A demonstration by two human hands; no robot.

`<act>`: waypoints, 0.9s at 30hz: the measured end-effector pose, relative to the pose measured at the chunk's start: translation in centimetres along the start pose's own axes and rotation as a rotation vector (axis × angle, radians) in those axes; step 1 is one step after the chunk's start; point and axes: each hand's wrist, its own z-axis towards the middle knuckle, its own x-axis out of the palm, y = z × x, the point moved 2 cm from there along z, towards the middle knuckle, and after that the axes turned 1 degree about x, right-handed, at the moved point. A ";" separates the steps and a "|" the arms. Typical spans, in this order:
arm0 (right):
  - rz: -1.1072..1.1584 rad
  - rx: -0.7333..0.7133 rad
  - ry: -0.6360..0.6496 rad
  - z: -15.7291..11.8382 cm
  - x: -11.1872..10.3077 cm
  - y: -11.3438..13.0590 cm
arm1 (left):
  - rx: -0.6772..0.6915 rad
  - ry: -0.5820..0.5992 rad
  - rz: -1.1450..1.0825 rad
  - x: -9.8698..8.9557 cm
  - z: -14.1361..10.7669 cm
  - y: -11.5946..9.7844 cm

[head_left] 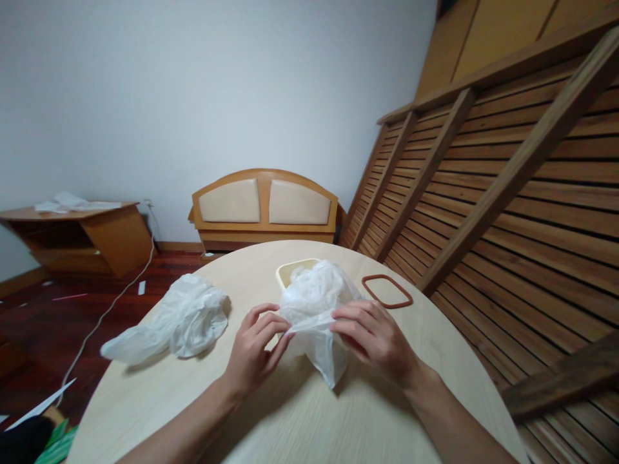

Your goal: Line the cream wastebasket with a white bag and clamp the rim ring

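A white, thin plastic bag (319, 290) lies bunched over a cream-coloured bin (282, 274), with one corner hanging down towards me. My left hand (258, 341) pinches the near edge of the bag between thumb and fingers. On the other side, my right hand (374, 332) has its fingers closed on the same edge; its thumb is hidden. Most of the bin is covered by the bag, and only its rim at the back left shows. A brown ring-shaped frame with rounded corners (387, 305) lies flat to the right of the bag.
Another crumpled white plastic bag (193, 319) rests at the left of the round table (387, 412). Wooden slatted panels (512, 193) lean close along the right. Beyond the table stand a headboard (264, 193) and a low desk (116, 238); a cable crosses the floor.
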 end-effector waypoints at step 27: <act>0.182 0.498 -0.291 -0.9 -0.3 -1.7 | 0.022 0.036 -0.013 -0.2 -0.4 -0.2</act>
